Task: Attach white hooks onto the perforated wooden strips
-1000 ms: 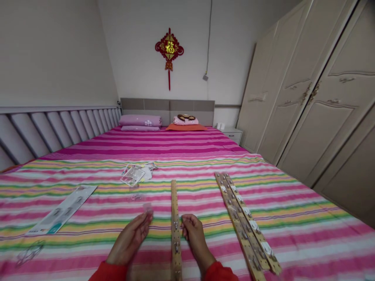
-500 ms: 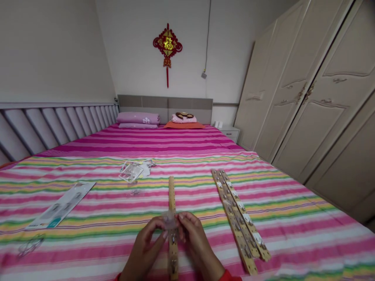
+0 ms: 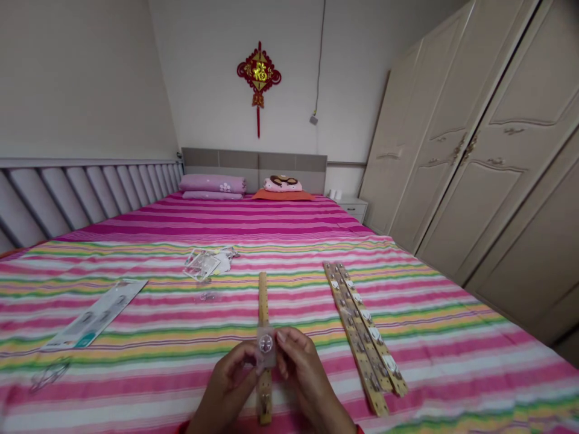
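Between my two hands is a small clear square adhesive hook [image 3: 266,344], held up with a round shiny mark in its middle. My left hand [image 3: 233,375] pinches its lower left edge. At its right edge the thumb and fingers of my right hand [image 3: 302,366] are pressed together on it. Below and behind the hook lies a narrow wooden strip [image 3: 263,301] with holes, pointing away from me. Another clear hook [image 3: 265,402] is on the strip's near end. The held hook covers the strip's middle.
To the right lie wooden strips [image 3: 362,337] bearing several clear and white hooks. On the left are a long packaging card [image 3: 97,316] and a tangled clear loop [image 3: 50,374]. Farther off sit a heap of wrappers [image 3: 210,263] and a loose clear hook [image 3: 207,296]. Striped cloth [image 3: 172,361] covers the bed.
The held hook has been tipped up, so its square face now shows towards me. Both hands stay close together over the strip. The view has shifted slightly.
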The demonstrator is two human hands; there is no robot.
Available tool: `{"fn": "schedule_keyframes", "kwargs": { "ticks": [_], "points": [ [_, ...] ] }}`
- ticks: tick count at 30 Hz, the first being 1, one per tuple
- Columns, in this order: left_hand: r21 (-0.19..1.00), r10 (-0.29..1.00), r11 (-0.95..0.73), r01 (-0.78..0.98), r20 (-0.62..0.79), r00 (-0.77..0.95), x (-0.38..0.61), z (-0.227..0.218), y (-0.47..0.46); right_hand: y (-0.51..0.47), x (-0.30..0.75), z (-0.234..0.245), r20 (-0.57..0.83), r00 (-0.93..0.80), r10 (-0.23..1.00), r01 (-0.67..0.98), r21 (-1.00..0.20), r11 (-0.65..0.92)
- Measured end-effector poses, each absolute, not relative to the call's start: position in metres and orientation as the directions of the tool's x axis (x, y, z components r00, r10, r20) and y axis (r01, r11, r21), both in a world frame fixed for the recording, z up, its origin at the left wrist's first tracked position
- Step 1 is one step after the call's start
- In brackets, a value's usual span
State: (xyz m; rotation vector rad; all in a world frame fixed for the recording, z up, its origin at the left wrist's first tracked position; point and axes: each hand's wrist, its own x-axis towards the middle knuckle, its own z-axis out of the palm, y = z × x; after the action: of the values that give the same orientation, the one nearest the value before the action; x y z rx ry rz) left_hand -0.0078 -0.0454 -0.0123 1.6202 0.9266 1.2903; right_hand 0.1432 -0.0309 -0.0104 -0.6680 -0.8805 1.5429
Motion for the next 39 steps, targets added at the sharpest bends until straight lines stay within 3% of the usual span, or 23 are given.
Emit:
{"fn": "schedule_keyframes", "kwargs": {
  "ticks": [9, 16, 20, 24, 29, 39],
  "points": [
    [0.983, 0.972, -0.179, -0.052, 0.184, 0.147, -0.001, -0.01, -0.051, -0.032, 0.148, -0.012, 0.028, -0.053, 0.998, -0.461, -0.887, 0.001],
    [0.994, 0.998, -0.058, -0.088, 0.059, 0.008, -0.002, 0.012, -0.052, -0.045, 0.15, -0.012, 0.316, -0.024, 0.949, -0.213, -0.929, 0.303],
    [0.99, 1.0, -0.003, -0.14, 0.007, 0.03, 0.0, 0.01, -0.054, -0.047, 0.149, -0.009, 0.376, 0.02, 0.927, -0.126, -0.918, 0.375],
    [0.981, 0.995, 0.046, -0.187, -0.029, 0.096, 0.003, 0.007, -0.056, -0.045, 0.15, -0.004, 0.365, 0.023, 0.931, -0.15, -0.919, 0.364],
    [0.979, 0.985, 0.064, -0.196, -0.03, 0.169, 0.006, -0.001, -0.057, -0.04, 0.149, -0.003, 0.192, 0.04, 0.98, -0.311, -0.93, 0.195],
    [0.987, 0.986, -0.163, -0.008, 0.163, -0.02, 0.002, 0.006, -0.049, -0.039, 0.151, -0.011, 0.145, 0.047, 0.988, -0.306, -0.94, 0.153]
  ]
}}
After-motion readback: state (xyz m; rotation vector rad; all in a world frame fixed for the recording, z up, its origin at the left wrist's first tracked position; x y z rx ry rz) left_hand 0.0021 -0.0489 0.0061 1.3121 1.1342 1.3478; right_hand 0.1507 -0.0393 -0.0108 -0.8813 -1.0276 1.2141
